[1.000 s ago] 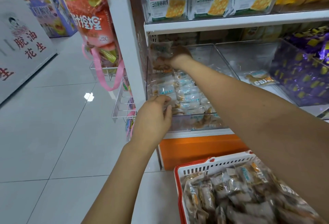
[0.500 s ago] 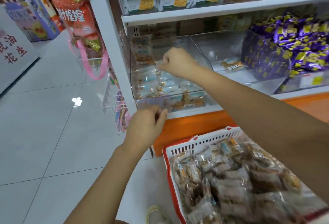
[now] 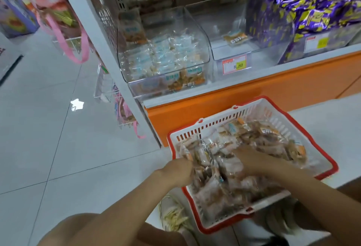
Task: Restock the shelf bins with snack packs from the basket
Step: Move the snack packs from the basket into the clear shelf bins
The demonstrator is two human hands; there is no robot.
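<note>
The pick-up step is judged to be in hand: both hands are sunk among the snack packs [image 3: 224,179] heaped in the red-and-white basket [image 3: 254,107], which lies low in front of the shelf. The left hand [image 3: 175,169] is seen at the basket's near-left rim with its fingers curled into the wrappers. The right hand [image 3: 248,160] is laid across the middle of the heap, its fingertips hidden under film. Whether either grip is clamped on a pack cannot be told, blur and wrappers being in the way. The left bin [image 3: 127,77] is already well filled with like packs, while the middle bin [image 3: 214,17] holds a single pack [image 3: 235,37]. A handful must next be gathered firmly, lifted clear of the rim and carried up to a bin, probably the nearly bare one. Of the writing, only "8.80" on the price tag [image 3: 234,67] can be read; the print on the packs and on the purple bags [image 3: 312,1] is too blurred.
</note>
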